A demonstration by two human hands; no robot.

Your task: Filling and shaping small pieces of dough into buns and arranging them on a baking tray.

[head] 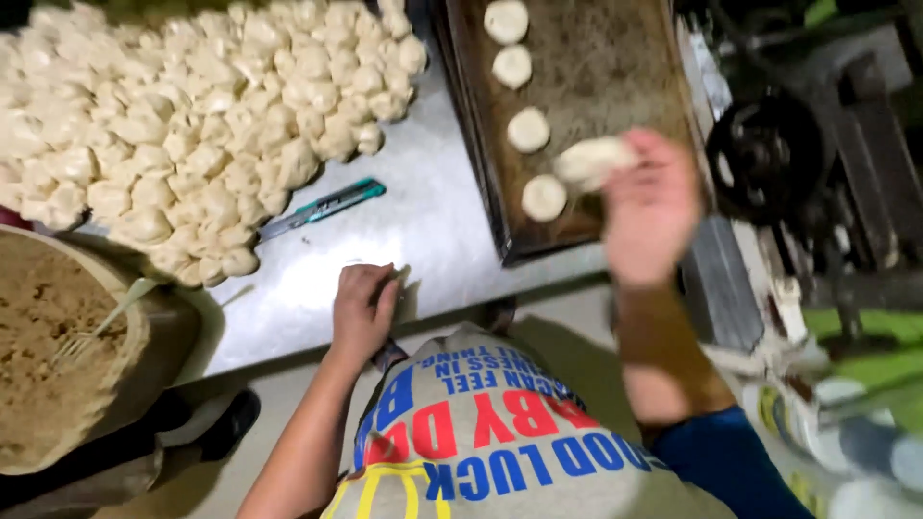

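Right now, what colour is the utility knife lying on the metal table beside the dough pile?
Teal with dark trim: the utility knife, seen in the head view.

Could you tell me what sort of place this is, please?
Probably a bakery work area: a heap of pale raw dough pieces on a steel table, and a dark metal baking tray bearing round dough portions.
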